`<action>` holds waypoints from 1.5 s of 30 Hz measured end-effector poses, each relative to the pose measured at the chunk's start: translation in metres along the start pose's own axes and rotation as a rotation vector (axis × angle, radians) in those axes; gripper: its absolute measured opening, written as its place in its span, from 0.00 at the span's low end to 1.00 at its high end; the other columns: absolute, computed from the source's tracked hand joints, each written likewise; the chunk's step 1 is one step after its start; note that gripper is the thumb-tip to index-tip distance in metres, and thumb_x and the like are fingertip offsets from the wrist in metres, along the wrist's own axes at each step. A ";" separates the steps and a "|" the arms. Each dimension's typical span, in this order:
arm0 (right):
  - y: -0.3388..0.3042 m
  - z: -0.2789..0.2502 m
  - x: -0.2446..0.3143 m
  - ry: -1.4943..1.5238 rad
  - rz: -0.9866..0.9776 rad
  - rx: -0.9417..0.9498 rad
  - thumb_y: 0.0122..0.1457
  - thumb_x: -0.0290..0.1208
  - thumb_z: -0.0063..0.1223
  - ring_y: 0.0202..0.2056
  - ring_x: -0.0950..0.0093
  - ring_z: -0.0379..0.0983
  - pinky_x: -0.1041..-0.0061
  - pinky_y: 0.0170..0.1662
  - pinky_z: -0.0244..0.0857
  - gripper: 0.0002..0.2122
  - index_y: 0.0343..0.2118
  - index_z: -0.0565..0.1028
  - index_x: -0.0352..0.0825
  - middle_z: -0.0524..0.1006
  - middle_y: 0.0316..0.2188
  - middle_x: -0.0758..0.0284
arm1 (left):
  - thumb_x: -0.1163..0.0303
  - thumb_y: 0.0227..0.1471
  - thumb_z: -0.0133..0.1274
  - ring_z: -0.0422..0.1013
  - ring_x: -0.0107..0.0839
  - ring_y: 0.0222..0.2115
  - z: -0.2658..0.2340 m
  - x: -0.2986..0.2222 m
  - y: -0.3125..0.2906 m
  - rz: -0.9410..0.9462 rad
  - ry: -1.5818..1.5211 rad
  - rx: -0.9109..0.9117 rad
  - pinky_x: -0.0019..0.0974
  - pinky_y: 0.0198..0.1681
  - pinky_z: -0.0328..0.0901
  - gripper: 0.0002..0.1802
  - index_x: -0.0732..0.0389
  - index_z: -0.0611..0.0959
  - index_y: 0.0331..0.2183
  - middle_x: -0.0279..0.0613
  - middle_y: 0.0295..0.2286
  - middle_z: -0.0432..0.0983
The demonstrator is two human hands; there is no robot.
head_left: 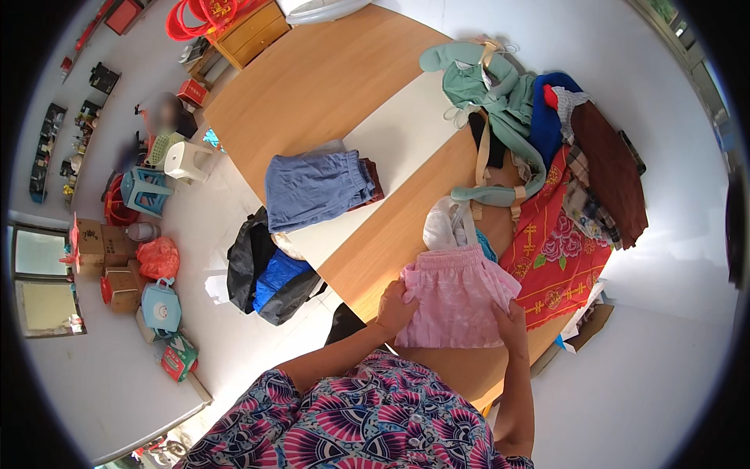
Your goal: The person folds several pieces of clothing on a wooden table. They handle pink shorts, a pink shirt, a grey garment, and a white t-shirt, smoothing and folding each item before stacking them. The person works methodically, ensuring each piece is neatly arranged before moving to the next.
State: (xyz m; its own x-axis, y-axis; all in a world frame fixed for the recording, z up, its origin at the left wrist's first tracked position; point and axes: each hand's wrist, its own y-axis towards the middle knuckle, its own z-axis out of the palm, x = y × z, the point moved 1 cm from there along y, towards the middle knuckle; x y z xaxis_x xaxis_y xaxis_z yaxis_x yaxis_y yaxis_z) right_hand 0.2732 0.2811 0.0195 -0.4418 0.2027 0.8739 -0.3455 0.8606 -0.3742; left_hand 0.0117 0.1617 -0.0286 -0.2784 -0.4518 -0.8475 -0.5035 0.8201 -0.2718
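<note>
Pink elastic-waist trousers or shorts (453, 293) lie at the near end of the wooden table, waistband toward the far side; the exact kind cannot be told. My left hand (396, 309) grips their left edge, the fingers partly hidden by the cloth. At the right edge, my right hand (512, 322) is closed on the fabric. Just beyond the waistband sits a whitish plastic bag (447, 225) with something turquoise beside it. Farther left, folded blue-grey trousers (312, 187) top a small stack, a dark red garment showing beneath.
A red flowered cloth (558, 250) covers the table's right side, under a heap with a green padded carrier (500, 102) and a brown garment (605, 164). A black bag with blue contents (273, 273) stands left of the table. Stools, boxes and a seated person are farther left.
</note>
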 end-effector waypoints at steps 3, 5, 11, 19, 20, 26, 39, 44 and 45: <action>-0.032 -0.006 0.034 0.106 0.095 -0.043 0.60 0.26 0.53 0.40 0.83 0.71 0.80 0.43 0.64 0.11 0.45 0.77 0.30 0.78 0.38 0.74 | 0.67 0.47 0.59 0.76 0.36 0.38 -0.029 -0.007 -0.004 -0.088 -0.279 0.242 0.36 0.44 0.68 0.21 0.66 0.78 0.44 0.48 0.37 0.79; -0.045 0.001 0.062 0.166 0.119 -0.087 0.60 0.26 0.52 0.39 0.83 0.71 0.81 0.43 0.64 0.12 0.46 0.77 0.30 0.78 0.39 0.75 | 0.70 0.49 0.58 0.75 0.32 0.40 -0.055 -0.009 0.003 -0.054 -0.402 0.240 0.35 0.46 0.68 0.22 0.66 0.77 0.46 0.46 0.39 0.79; 0.010 0.081 0.137 0.156 0.021 0.059 0.62 0.27 0.52 0.41 0.82 0.70 0.80 0.45 0.63 0.14 0.49 0.75 0.29 0.77 0.41 0.73 | 0.77 0.50 0.57 0.72 0.26 0.41 -0.188 -0.028 0.066 0.053 -0.405 0.094 0.31 0.46 0.67 0.22 0.66 0.75 0.49 0.42 0.39 0.78; 0.151 0.249 0.249 0.222 -0.132 0.175 0.61 0.30 0.54 0.37 0.81 0.69 0.78 0.42 0.64 0.14 0.48 0.75 0.30 0.76 0.34 0.72 | 0.78 0.46 0.56 0.75 0.33 0.36 -0.353 -0.009 0.180 0.209 -0.171 -0.316 0.34 0.42 0.68 0.19 0.65 0.75 0.44 0.44 0.34 0.79; 0.174 0.267 0.237 0.115 -0.143 0.162 0.60 0.30 0.53 0.37 0.77 0.73 0.75 0.44 0.65 0.15 0.49 0.74 0.30 0.78 0.35 0.67 | 0.76 0.46 0.57 0.74 0.40 0.39 -0.360 0.012 0.195 0.150 -0.078 -0.314 0.38 0.43 0.68 0.22 0.65 0.74 0.45 0.49 0.37 0.78; 0.226 0.308 0.159 -0.203 -0.147 -0.208 0.59 0.28 0.51 0.47 0.57 0.71 0.65 0.50 0.67 0.23 0.57 0.67 0.31 0.71 0.48 0.53 | 0.69 0.42 0.60 0.55 0.61 0.57 -0.325 0.084 0.213 -0.012 0.410 -0.326 0.53 0.59 0.54 0.43 0.71 0.59 0.56 0.66 0.58 0.51; 0.203 0.186 0.119 -0.178 -0.305 -0.123 0.57 0.22 0.53 0.41 0.64 0.74 0.71 0.42 0.70 0.24 0.58 0.65 0.28 0.73 0.47 0.54 | 0.46 0.54 0.49 0.37 0.54 0.67 -0.171 -0.012 0.250 0.443 0.821 0.100 0.64 0.65 0.32 0.44 0.57 0.58 0.65 0.49 0.65 0.45; 0.266 0.082 0.143 -0.463 -0.602 -0.446 0.58 0.23 0.51 0.38 0.56 0.75 0.65 0.42 0.70 0.19 0.54 0.68 0.29 0.74 0.44 0.52 | 0.41 0.53 0.46 0.40 0.54 0.66 -0.168 -0.002 0.254 0.476 0.878 0.078 0.64 0.65 0.32 0.45 0.57 0.60 0.64 0.50 0.65 0.48; 0.278 0.071 0.163 -0.423 -0.566 -0.433 0.58 0.23 0.51 0.38 0.56 0.75 0.65 0.43 0.70 0.20 0.54 0.68 0.29 0.74 0.44 0.53 | 0.40 0.53 0.45 0.40 0.54 0.66 -0.168 -0.003 0.254 0.477 0.885 0.065 0.64 0.65 0.32 0.45 0.58 0.61 0.63 0.50 0.64 0.48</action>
State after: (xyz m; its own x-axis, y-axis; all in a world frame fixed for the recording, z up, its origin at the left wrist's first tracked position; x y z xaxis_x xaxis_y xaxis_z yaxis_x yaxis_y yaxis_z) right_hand 0.0467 0.5203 0.0359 -0.6009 -0.4340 0.6712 -0.2985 0.9008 0.3153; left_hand -0.2532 0.3120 -0.0187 -0.9599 -0.1476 -0.2384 -0.1423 0.9890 -0.0394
